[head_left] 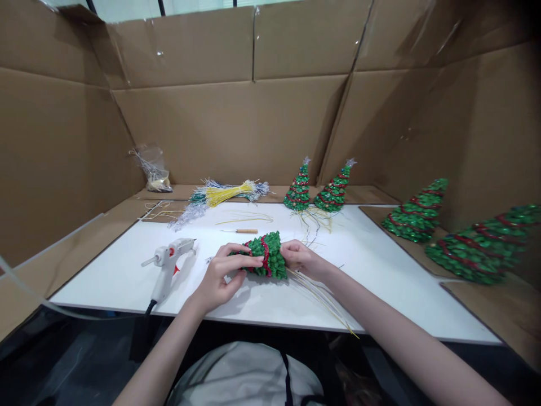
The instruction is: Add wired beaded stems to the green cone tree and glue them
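A small green Christmas tree (274, 256) with red garland lies on its side over the white board, its wide base turned to the right. My left hand (224, 273) grips its narrower left part, fingers over the top and thumb below; the tip is hidden behind them. At the base, my right hand (298, 255) is closed in a pinch, and what sits between its fingertips is hidden. Thin yellow and white wires (325, 299) trail from beneath the base toward the board's front edge. Just beyond the tree lies a wooden-handled awl (246, 231).
A white hot glue gun (169, 262) lies at left, its cord running off the front edge. Bundled stamen-like wires (228, 193) and a plastic bag (154, 169) are at the back. Finished-looking trees (298, 189) stand behind, others (416, 211) at right. Cardboard walls (228, 124) surround the board.
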Demonstrator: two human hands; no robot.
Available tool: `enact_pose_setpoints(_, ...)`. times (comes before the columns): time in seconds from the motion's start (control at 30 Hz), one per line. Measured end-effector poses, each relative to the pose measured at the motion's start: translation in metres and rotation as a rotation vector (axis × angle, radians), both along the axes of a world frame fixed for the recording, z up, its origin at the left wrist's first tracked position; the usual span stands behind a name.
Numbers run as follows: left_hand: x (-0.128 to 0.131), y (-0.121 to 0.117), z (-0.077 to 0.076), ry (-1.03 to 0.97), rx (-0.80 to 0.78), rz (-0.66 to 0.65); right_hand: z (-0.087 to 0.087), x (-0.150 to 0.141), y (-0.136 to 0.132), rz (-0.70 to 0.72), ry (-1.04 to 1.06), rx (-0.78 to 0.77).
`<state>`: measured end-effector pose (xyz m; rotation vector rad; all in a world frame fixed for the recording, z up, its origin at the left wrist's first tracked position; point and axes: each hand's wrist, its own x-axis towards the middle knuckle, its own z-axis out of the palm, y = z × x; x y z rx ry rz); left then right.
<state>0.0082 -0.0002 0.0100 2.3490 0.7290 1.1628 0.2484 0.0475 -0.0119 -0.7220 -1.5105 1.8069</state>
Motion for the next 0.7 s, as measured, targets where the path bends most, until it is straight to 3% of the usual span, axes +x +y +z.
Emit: enact_pose_setpoints(0.7,-0.0056,-0.0015,-0.0060,0.138,0.120,-0.011,0.0030,-0.0003,-0.0014,-0.007,-0.008,0.007)
